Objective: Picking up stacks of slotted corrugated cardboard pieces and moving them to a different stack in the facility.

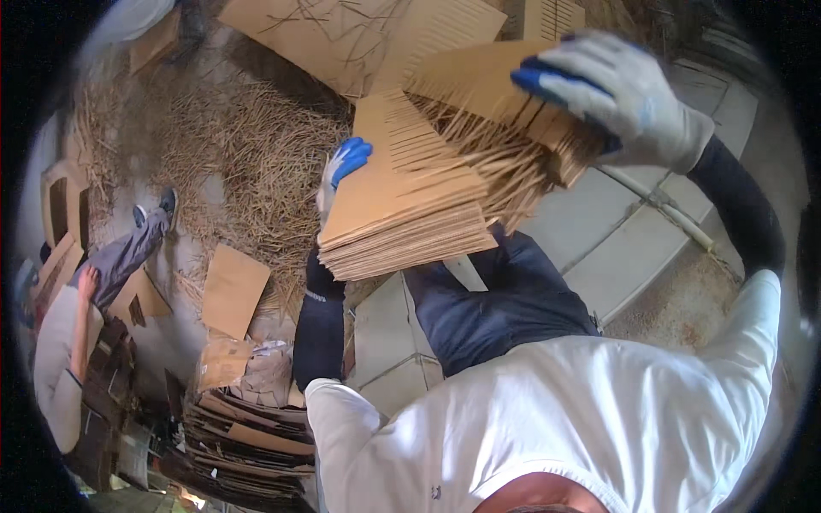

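Observation:
A thick stack of tan cardboard sheets (402,179) is tilted over my lap, with rows of comb-like slits along its right side. My left hand (340,169), in a white glove with blue-coated fingers, grips its left edge. Thin cardboard strips (513,162) fan out between this stack and another slit cardboard piece (479,77) beyond it. Over the right end of that piece, my right hand (620,98) wears a matching glove. Its fingers reach leftward, stretched out and slightly blurred. The thumb is hard to make out.
A heap of loose cardboard strips (256,154) covers the floor to the far left. More slit sheets (299,38) lie ahead. At lower left stands a pile of flattened cardboard (248,453). Another person (68,342) sits at the left. Pale tiles (624,231) lie at right.

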A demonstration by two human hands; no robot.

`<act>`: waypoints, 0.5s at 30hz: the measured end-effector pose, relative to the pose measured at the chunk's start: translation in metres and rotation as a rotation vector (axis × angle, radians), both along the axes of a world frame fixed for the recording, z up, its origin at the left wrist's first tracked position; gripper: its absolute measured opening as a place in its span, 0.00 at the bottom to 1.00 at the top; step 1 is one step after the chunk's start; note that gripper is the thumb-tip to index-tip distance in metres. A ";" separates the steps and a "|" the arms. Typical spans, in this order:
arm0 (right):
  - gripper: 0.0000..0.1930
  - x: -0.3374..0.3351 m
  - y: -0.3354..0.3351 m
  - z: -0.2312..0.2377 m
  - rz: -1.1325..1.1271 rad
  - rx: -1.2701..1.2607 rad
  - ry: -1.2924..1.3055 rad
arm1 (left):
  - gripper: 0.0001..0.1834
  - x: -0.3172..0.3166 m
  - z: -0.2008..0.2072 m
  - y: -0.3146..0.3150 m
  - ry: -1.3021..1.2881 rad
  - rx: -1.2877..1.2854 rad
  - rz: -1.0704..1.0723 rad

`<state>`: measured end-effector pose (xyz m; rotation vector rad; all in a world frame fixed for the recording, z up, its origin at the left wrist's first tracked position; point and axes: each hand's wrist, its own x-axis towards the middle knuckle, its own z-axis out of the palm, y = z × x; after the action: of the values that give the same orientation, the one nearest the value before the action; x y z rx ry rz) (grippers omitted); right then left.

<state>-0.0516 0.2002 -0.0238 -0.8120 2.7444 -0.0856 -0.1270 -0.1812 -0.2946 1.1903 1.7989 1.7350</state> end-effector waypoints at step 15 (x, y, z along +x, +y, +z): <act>0.57 -0.011 0.099 -0.038 -0.188 -0.752 -0.016 | 0.17 -0.023 0.012 -0.013 -0.769 -0.290 0.056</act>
<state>-0.0624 0.2994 -0.0616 -0.6887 2.7513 -1.2040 -0.1500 -0.1943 -0.2824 0.2807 1.5176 1.5751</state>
